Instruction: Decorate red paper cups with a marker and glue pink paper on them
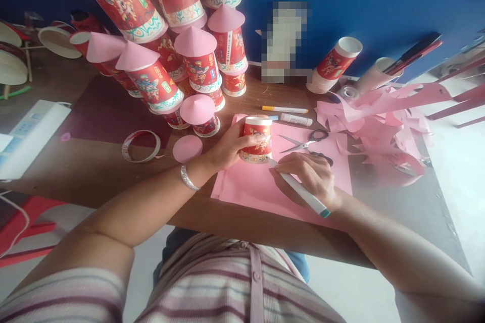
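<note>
My left hand (232, 144) is wrapped round a red printed paper cup (256, 136), holding it over the pink sheets. In my right hand (308, 176) is a white marker (303, 193) with a teal end. Its tip meets or nearly meets the white band at the cup's lower edge, where small coloured marks show. Scissors (303, 143) lie partly behind my right hand on the stacked pink paper (250, 184). A yellow marker (285, 109) and a glue stick (296, 119) rest just beyond the cup.
Stacked red cups with pink cone tops (195, 43) stand at the back left. A tape roll (141, 146) and a pink disc (187, 149) lie left of my arm. Pink paper scraps (386, 121) heap at the right, near a pen holder (377, 75) and another red cup (337, 60).
</note>
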The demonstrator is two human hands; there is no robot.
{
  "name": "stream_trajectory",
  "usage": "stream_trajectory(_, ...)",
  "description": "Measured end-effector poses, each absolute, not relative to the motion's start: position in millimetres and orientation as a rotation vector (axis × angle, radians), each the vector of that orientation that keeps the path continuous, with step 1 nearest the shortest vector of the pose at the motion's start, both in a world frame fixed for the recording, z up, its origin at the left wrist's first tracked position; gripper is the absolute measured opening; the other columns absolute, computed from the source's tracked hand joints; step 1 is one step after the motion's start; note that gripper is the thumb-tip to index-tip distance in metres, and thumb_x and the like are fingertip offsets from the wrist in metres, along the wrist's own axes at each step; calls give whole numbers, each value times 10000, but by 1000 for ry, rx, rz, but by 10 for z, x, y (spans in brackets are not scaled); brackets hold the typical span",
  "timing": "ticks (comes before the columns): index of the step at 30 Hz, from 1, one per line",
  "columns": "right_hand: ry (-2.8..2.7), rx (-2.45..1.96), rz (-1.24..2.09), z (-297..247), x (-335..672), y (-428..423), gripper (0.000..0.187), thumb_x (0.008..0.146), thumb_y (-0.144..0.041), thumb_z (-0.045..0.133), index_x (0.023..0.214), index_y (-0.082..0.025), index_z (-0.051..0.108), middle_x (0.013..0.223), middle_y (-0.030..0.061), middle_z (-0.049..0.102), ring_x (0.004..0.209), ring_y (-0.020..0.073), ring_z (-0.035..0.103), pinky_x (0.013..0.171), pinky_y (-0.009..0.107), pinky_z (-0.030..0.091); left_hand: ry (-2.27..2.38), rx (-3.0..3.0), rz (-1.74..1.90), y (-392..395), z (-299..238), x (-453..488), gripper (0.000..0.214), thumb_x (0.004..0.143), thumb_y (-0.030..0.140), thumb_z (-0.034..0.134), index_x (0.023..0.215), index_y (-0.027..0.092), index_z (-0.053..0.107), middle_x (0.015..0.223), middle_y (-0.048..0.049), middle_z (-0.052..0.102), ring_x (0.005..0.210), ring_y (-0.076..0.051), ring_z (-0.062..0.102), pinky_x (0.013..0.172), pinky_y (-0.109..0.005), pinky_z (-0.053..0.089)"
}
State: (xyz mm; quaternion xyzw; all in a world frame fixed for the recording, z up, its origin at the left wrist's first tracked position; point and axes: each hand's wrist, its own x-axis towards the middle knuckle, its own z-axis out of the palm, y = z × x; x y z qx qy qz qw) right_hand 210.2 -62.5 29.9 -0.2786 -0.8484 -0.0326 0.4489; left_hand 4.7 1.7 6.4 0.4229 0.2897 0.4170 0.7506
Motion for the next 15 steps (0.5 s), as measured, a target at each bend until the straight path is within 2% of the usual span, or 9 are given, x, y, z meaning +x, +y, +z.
stream_trajectory(7, -2105, -722, -75, 270, 2106, -612, 192, 963, -99, 730, 1010, -233, 602, 748, -34, 721, 584, 133, 700, 524, 246, 570, 615, 936, 922, 25, 37, 47, 538, 733, 318, 927, 1197, 178, 693, 988, -26, 691, 893, -163, 658, 798, -295, 545)
stream_trajectory(15, -2103, -713, -56, 252, 2125, -611, 210, 941, -72, 737, 1020, -235, 632, 769, -33, 735, 611, 145, 718, 560, 257, 590, 611, 969, 915, 14, 24, 49, 521, 777, 314, 902, 1231, 187, 680, 1010, -52, 737, 893, -190, 687, 818, -328, 545)
